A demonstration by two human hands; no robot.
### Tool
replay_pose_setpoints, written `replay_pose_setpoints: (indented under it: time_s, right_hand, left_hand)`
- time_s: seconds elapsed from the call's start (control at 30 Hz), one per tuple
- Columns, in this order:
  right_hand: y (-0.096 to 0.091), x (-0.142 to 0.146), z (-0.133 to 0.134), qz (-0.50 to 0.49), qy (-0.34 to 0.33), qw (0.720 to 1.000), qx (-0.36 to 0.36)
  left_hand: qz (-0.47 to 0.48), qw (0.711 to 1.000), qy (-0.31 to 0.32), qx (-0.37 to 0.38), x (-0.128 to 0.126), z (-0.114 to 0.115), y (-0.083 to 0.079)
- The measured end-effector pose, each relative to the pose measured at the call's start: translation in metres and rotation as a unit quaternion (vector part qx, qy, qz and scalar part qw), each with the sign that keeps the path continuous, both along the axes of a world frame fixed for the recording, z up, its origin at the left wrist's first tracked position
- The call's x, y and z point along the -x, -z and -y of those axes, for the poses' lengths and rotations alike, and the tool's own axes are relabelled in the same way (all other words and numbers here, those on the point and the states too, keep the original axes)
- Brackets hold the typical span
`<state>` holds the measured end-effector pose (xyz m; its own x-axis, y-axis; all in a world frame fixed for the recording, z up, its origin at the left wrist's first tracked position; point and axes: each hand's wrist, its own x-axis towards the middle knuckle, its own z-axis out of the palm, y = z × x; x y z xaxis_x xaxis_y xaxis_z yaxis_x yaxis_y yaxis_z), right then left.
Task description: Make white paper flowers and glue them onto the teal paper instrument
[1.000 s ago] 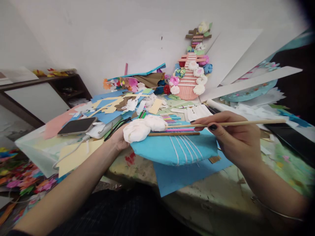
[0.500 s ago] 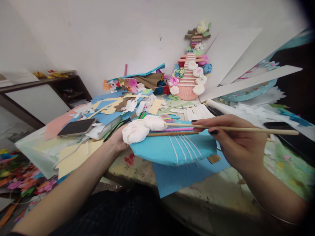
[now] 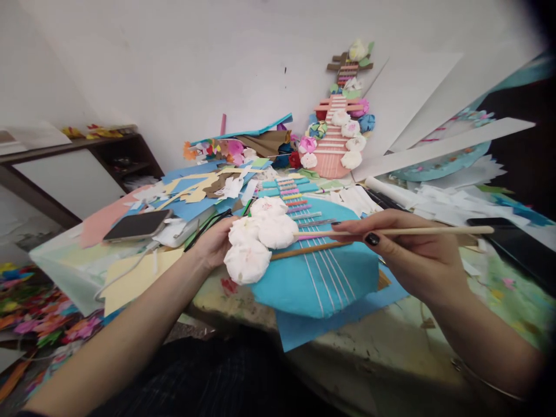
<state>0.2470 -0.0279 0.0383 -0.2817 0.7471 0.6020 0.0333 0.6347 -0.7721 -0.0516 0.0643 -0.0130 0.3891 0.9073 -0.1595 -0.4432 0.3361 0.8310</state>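
Now — right hand [image 3: 419, 258] pinching stick [image 3: 452, 230] — left hand [image 3: 214, 243] supporting blue craft [image 3: 289, 284].

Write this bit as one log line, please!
left fingers: holding blue stringed craft | right fingers: pinching wooden stick, tip by white flower

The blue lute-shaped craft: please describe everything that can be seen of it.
The blue lute-shaped craft has a rounded, seemingly paper-covered body and a narrower neck pointing away from the camera. Thin white strings run along it, crossed by coloured bars. At least four white flowers with faint pink centres cluster on its left side. The left hand holds it there, tilted, over a blue sheet; the right hand's thin stick has its tip at or near one flower.
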Motion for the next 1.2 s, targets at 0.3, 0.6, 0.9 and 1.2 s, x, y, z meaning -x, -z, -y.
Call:
replay_pose_setpoints:
  time_s: [0.3, 0.6, 0.9, 1.2]
  right_hand:
    - [0.006, -0.008, -0.001, 0.027, 0.025, 0.998, -0.054]
    - [0.006, -0.008, 0.001, 0.057, 0.044, 0.991, -0.11]
    - [0.006, -0.003, 0.003, -0.17, 0.103, 0.972, -0.126]
    - [0.013, 0.0, 0.014, 0.104, 0.17, 0.963, -0.182]
  left_hand:
    - [-0.037, 0.996, -0.065, -0.039, -0.008, 0.005, -0.005]
    - [-0.026, 0.993, -0.084, -0.076, -0.009, 0.009, -0.01]
    - [-0.012, 0.988, -0.117, -0.1, -0.011, 0.01, -0.012]
    - [0.003, 0.987, -0.118, -0.111, -0.011, 0.009, -0.009]
